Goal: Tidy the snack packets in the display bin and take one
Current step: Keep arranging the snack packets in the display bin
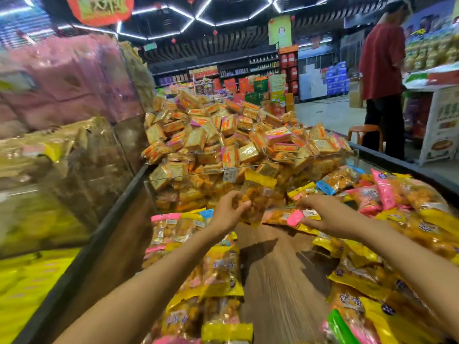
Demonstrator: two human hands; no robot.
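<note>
— At twelve o'clock in the display bin point(280, 281), against the clear divider point(248, 167), the yellow-topped packet point(255, 194) stood upright, long axis vertical, gripped in the left hand point(229, 212).
— And the right hand point(323, 214)?
— At three o'clock of it, just beside, fingers curled, pinching a pink-ended packet point(285, 217) lying flat.

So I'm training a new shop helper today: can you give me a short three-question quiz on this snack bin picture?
1. True or false: the left hand holds a yellow-topped packet.
2. What does the right hand touch: (a) the stool, (b) packets in the bin, (c) the clear divider?
3. What colour is the bare bin floor?

Key: 1 true; 2 b; 3 brown, wood-look.
</note>
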